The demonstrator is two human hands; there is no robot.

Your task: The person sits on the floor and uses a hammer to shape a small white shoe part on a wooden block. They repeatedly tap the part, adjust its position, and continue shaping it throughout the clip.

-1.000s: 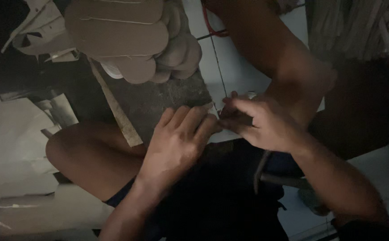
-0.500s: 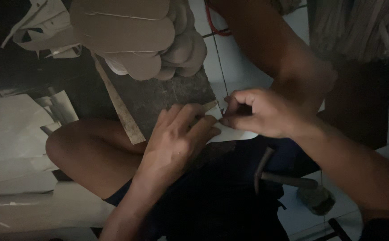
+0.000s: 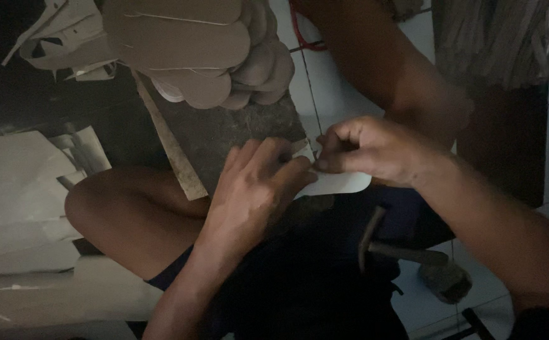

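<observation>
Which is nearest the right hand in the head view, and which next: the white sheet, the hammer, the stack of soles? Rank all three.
Measured from the right hand:
1. White sheet: pinched at the fingertips, just below the hand.
2. Hammer: lower right, on the floor beside the lap.
3. Stack of soles: farthest, at the upper left.
</observation>
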